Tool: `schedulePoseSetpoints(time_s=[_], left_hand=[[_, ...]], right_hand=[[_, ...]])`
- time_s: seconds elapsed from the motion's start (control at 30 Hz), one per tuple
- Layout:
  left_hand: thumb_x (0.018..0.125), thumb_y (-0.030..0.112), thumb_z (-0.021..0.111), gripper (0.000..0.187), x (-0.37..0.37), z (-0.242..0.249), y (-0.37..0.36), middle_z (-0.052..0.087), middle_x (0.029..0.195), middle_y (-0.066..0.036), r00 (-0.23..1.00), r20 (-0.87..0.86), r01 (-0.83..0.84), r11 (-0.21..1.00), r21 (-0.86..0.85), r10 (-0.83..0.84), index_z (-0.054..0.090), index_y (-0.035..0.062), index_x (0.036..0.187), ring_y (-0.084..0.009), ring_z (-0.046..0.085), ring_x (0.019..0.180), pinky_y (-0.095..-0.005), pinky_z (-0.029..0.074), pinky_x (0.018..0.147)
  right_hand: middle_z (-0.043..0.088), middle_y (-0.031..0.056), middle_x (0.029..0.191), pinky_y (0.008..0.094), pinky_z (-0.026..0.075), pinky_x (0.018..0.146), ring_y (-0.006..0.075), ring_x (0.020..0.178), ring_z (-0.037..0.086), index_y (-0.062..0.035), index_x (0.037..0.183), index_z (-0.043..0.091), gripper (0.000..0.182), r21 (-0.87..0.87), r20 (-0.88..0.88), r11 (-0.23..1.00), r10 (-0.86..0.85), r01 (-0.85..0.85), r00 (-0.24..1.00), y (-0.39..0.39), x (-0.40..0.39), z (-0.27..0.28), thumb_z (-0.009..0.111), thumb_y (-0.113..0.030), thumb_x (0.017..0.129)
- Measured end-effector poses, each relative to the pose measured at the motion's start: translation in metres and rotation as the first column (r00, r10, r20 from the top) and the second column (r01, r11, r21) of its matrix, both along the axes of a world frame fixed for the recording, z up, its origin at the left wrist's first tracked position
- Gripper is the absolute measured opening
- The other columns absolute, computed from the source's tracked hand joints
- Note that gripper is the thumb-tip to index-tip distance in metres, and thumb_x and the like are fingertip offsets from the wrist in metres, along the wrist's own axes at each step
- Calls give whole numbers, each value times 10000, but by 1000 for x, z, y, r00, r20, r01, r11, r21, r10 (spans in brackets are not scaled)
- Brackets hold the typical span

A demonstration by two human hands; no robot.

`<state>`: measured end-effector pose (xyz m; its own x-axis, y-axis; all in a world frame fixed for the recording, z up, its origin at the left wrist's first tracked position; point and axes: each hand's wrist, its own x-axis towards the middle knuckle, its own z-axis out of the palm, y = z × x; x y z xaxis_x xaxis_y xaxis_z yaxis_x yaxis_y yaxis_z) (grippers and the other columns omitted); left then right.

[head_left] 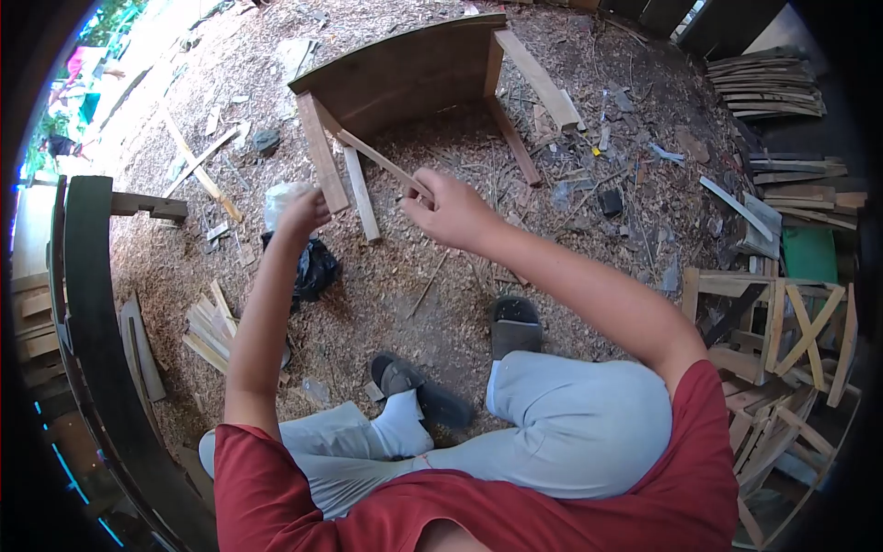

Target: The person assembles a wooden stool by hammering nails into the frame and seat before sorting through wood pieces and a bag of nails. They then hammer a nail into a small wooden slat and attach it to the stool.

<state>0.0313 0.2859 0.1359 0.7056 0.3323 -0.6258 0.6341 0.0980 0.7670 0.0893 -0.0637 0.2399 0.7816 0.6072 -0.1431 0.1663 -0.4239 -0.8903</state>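
A small wooden frame with a dark flat panel and several pale legs stands on the littered ground in front of me. My left hand is at the lower end of its front left leg, with the fingers curled against the wood. Between finger and thumb, my right hand grips a thin wooden strip. The strip's far end reaches the frame near the top of that left leg. Whether it is joined there, I cannot tell.
Crossed wooden sticks lie at the upper left, and a black plastic bag is below my left hand. A dark green curved frame stands at left. Stacked slats and wooden frames line the right side.
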Motion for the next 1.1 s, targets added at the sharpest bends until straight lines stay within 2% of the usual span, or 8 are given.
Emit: schedulePoseSetpoints(time_s=[0.07,0.13,0.2,0.27,0.53,0.7,0.8,1.1], left_hand=[[1093,388,630,442,2,-47,7,769,1194,-70,986,12,168,983,75,-169,649,70,1399,-207,766,1010,-349,627,819],[1036,280,736,413,17,-127,28,789,1088,-120,997,-13,-72,962,-264,71,676,36,1363,-217,765,809,-343,616,681],[1056,479,694,513,34,-108,-13,669,782,-67,979,-107,197,930,311,-171,710,-33,1070,-211,716,666,-370,556,545],[1062,321,688,346,43,-61,-46,665,775,-68,958,-58,275,845,458,-280,673,-22,1099,-188,668,584,-325,547,509],[1056,276,681,296,68,-72,-35,673,801,-71,990,80,92,952,291,-120,653,-8,1134,-184,660,577,-321,546,508],[1051,244,676,267,80,-73,-29,679,820,-73,985,171,-37,984,172,7,638,3,1159,-181,654,572,-318,545,507],[1048,224,674,253,91,-71,-30,682,831,-75,975,210,-100,990,95,78,629,9,1174,-179,651,568,-316,545,507],[1040,166,665,235,68,-56,-38,693,865,-79,917,346,-153,976,-155,198,602,28,1220,-173,641,559,-310,544,506]], right_hand=[[668,151,791,451,510,681,281,710,665,-29,1003,640,329,61,33,998,-29,27,999,10,5,-2,707,-351,1017],[653,137,760,439,507,676,263,692,655,-26,1008,639,317,69,-91,998,6,1,996,20,13,2,683,-337,1047],[664,126,754,427,511,683,249,691,655,-27,1032,678,310,97,-125,995,25,-13,992,31,20,-1,679,-336,1059],[695,131,782,414,531,706,255,717,683,-26,1066,717,315,237,-121,971,42,-12,992,47,27,-1,691,-340,1053],[746,177,943,445,575,812,328,894,754,-6,1108,727,478,151,-122,981,141,-122,983,120,56,11,827,-443,941],[747,214,1016,438,592,904,358,978,768,47,1241,641,776,100,86,995,-24,16,996,144,62,10,917,-535,808],[751,233,1056,437,592,928,343,1022,768,63,1226,649,793,100,-109,991,97,-86,989,147,81,17,922,-541,791],[734,171,997,364,611,747,209,853,738,65,1221,633,602,126,7,976,176,-175,984,108,108,59,881,-371,886]])
